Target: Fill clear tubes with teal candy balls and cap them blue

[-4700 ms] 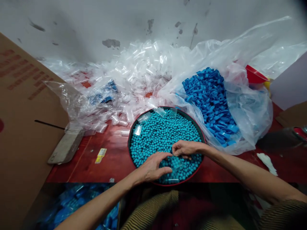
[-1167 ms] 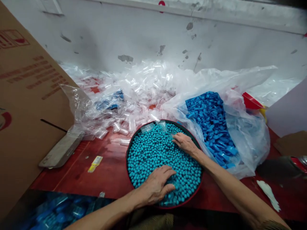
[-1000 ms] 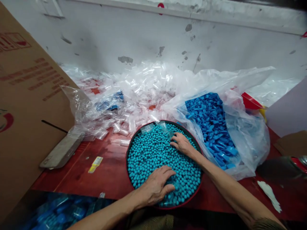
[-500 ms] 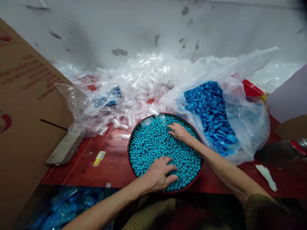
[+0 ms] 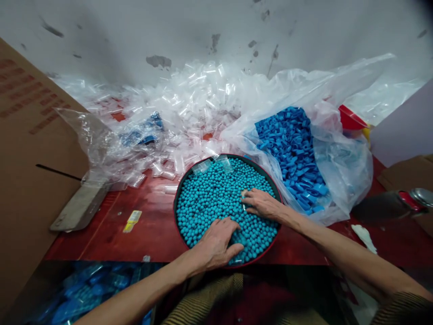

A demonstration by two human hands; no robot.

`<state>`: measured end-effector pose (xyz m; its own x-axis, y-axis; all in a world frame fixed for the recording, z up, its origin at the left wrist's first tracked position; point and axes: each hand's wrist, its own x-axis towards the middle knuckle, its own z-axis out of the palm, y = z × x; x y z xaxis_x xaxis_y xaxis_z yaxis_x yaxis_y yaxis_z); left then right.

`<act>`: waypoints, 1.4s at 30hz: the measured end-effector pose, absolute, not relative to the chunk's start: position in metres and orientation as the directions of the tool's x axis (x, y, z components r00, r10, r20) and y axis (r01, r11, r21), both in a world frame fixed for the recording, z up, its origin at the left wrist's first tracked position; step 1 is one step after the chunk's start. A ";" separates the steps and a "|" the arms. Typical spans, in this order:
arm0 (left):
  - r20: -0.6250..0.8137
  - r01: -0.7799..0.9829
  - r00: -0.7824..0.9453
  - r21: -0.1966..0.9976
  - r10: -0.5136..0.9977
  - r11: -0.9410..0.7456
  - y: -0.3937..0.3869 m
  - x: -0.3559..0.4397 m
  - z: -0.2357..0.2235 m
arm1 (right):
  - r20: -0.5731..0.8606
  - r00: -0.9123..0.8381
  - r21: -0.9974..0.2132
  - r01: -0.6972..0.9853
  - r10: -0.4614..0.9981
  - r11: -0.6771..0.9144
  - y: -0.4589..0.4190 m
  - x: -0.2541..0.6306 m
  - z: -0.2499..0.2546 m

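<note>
A round, dark-red-rimmed tray (image 5: pixel 176 189) full of small turquoise balls (image 5: pixel 209 194) sits at the table's front edge. My left hand (image 5: pixel 214 241) rests on the balls at the near side, thumb apart from the bent fingers; no object shows in it. Farther right over the balls, my right hand (image 5: pixel 263 204) has its fingertips together on a small clear plastic tube (image 5: pixel 244 202), partly hidden by the fingers. Two clear plastic pieces (image 5: pixel 202 167) lie at the tray's far rim.
Clear plastic tubes (image 5: pixel 203 99) are heaped along the wall. An open plastic bag (image 5: pixel 352 167) holds blue plastic parts (image 5: pixel 294 153). A cardboard box (image 5: pixel 40 158) and a grey block-like object (image 5: pixel 81 205) stand left. A dark bottle (image 5: pixel 382 205) lies right. Blue items (image 5: pixel 94 289) are below the table edge.
My right hand has come nearer to me across the balls, and a clear tube now shows at its fingertips. The left hand's fingers have drawn closer together. The view has shifted slightly.
</note>
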<state>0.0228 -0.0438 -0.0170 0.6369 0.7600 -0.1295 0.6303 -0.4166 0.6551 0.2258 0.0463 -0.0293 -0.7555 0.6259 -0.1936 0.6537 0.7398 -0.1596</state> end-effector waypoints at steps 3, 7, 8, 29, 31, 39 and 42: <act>-0.144 0.619 0.542 0.735 0.828 -0.277 -0.044 0.024 -0.023 | -0.260 -0.768 -0.333 0.640 0.585 0.692 0.049 0.226 -0.024; -0.110 0.584 0.520 0.769 0.847 -0.259 -0.038 0.028 -0.024 | -0.413 -0.775 -0.619 0.625 0.479 0.477 0.057 0.223 -0.011; -0.115 0.585 0.522 0.769 0.845 -0.257 -0.035 0.030 -0.024 | -0.422 -0.779 -0.667 0.614 0.464 0.422 0.058 0.223 -0.009; -0.167 0.630 0.654 0.661 0.738 -0.408 -0.027 0.037 -0.012 | -0.345 -0.809 -0.661 0.569 0.475 0.489 0.041 0.226 0.001; -0.161 0.635 0.662 0.639 0.732 -0.434 -0.027 0.037 -0.013 | -0.360 -0.779 -0.580 0.618 0.514 0.531 0.060 0.217 0.010; -0.128 0.622 0.686 0.614 0.716 -0.486 -0.030 0.037 -0.013 | -0.020 -0.634 -0.264 0.749 0.773 0.607 0.134 0.176 -0.010; -0.114 0.604 0.696 0.627 0.709 -0.492 -0.029 0.037 -0.014 | -0.056 -0.657 -0.238 0.740 0.752 0.629 0.133 0.181 -0.023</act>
<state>0.0370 -0.0291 -0.0143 0.6961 0.7089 -0.1137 0.6037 -0.4922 0.6272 0.1812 0.1333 -0.0228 -0.6567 0.7521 -0.0558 0.7402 0.6287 -0.2384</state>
